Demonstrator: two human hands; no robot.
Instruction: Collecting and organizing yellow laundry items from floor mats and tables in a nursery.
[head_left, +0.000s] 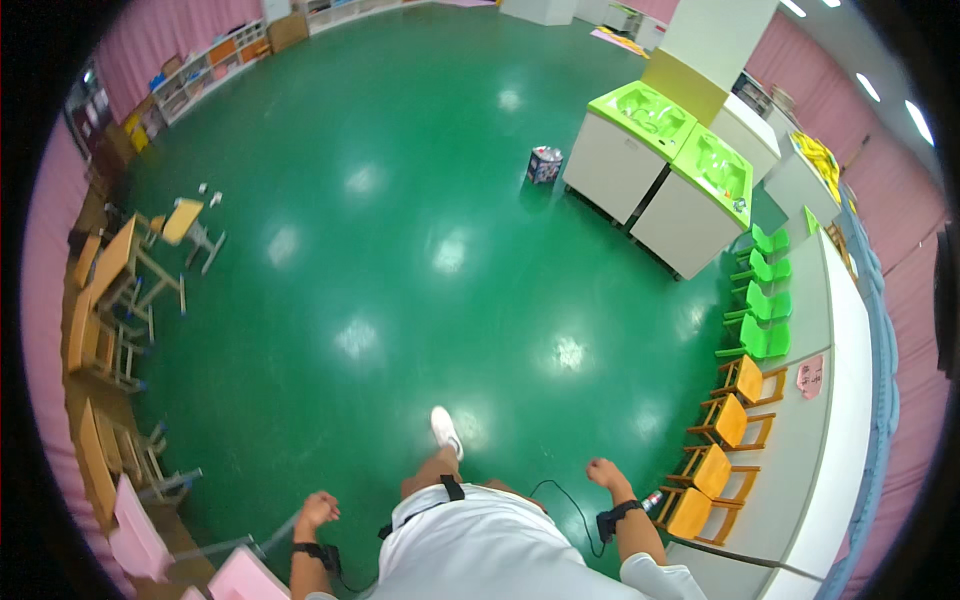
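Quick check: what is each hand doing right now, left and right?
Left hand: curled into a loose fist, nothing visible in it.
Right hand: curled shut, nothing visible in it, near the orange chairs.

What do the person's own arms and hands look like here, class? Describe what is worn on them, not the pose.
Both forearms are bare. The left hand has a black strap around its wrist carrying a small black box. The right hand has a similar black wrist strap with a boxy black unit. A thin black cable loops between the right wrist and the white garment. Neither hand wears a glove.

Glossy smooth green floor (400,250) — wooden tables (110,270), plastic-looking chairs (765,338)
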